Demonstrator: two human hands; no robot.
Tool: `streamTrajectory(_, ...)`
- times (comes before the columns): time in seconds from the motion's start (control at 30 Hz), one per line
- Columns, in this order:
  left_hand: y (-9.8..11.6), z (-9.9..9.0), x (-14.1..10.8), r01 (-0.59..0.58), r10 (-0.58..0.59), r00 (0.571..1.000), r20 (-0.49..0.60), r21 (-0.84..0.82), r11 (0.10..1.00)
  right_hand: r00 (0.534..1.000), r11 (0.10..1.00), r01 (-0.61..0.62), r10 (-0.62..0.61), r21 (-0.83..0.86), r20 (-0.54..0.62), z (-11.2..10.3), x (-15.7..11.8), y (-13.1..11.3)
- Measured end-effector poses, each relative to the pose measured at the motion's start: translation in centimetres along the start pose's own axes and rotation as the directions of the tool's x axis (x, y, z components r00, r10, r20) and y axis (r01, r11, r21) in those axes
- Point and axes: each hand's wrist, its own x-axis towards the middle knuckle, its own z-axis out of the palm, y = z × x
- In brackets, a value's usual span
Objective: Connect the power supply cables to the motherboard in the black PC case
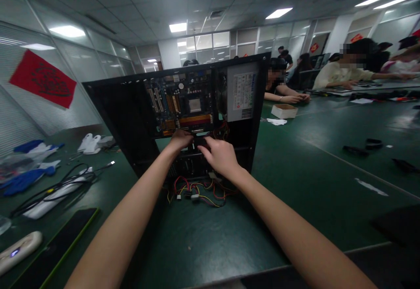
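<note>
An open black computer case [118, 109] stands on the green table in front of me. Inside it are a motherboard [183, 92] and, at the upper right, a power supply [242, 92] with a label. Both my hands reach into the lower middle of the case. My left hand [180, 140] is bent over the edge below the motherboard, its fingertips hidden. My right hand [220, 154] is curled with thumb and fingers around a small dark part [199, 142] whose kind I cannot make out. Loose power cables [197, 192] with white and black connectors hang out below.
At left lie a white power strip [62, 192] with a black cord, blue gloves [28, 177], and a long black-and-green object [59, 249]. A small open box [284, 111] stands to the right, near a co-worker's hands [297, 98]. Black pieces [356, 150] lie farther right.
</note>
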Motion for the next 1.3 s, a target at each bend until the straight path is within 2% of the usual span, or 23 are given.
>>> streamTrajectory(0.33,1.7,-0.4,-0.8,-0.006,0.032,0.994,-0.104,0.242,0.970,0.999,0.999,0.028,-0.029,-0.019,-0.038,0.4,0.0,0.2)
streamTrajectory(0.73,2.0,-0.2,-0.8,0.003,0.059,0.986,-0.155,0.371,0.929,1.000,1.000,0.016,-0.017,-0.023,-0.024,0.3,-0.1,0.1)
streamTrajectory(1.1,2.4,-0.3,-1.2,-0.021,0.071,0.990,-0.119,0.381,0.924,0.999,1.000,0.023,-0.023,0.010,-0.036,0.5,-0.1,0.3)
streamTrajectory(1.3,2.2,-0.7,-1.9,-0.074,0.084,0.996,-0.017,0.309,0.948,0.999,1.000,0.023,-0.023,-0.008,-0.034,0.4,-0.1,0.3)
